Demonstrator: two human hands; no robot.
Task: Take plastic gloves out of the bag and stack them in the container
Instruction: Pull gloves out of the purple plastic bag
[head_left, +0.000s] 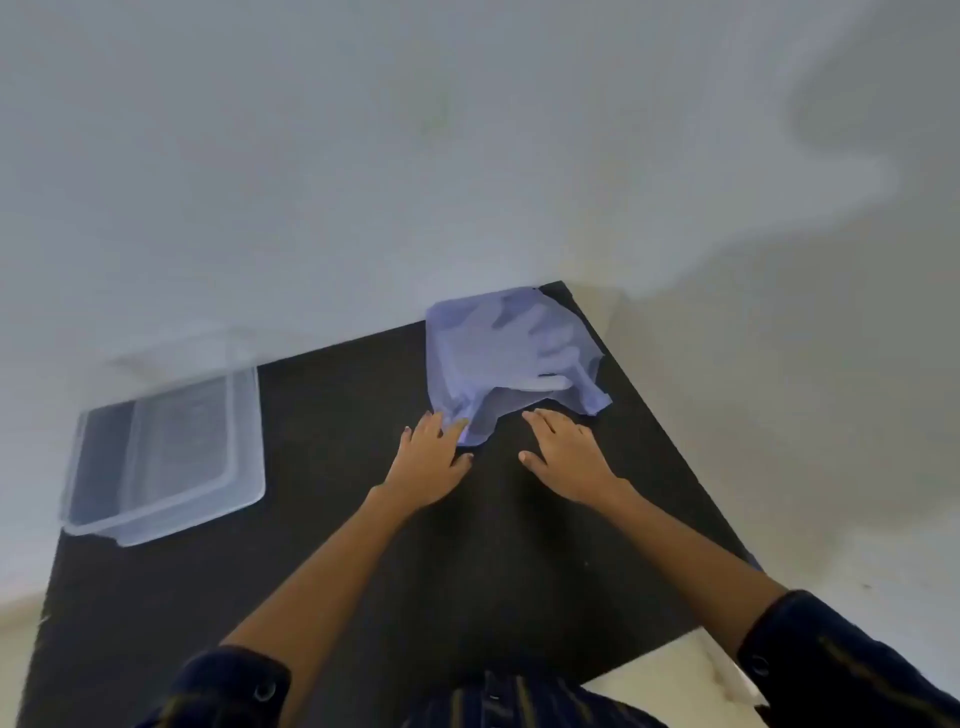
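Observation:
A translucent bluish plastic bag lies at the far right corner of the black table, with pale plastic gloves showing faintly through it. My left hand rests at the bag's near left edge, fingertips touching its mouth. My right hand lies flat on the table just in front of the bag, fingers spread, holding nothing. A clear rectangular plastic container stands on the table's left side; I can see no gloves in it.
A white wall runs behind the table. The table's right edge slants close to my right arm, with pale floor beyond. The container slightly overhangs the table's left edge.

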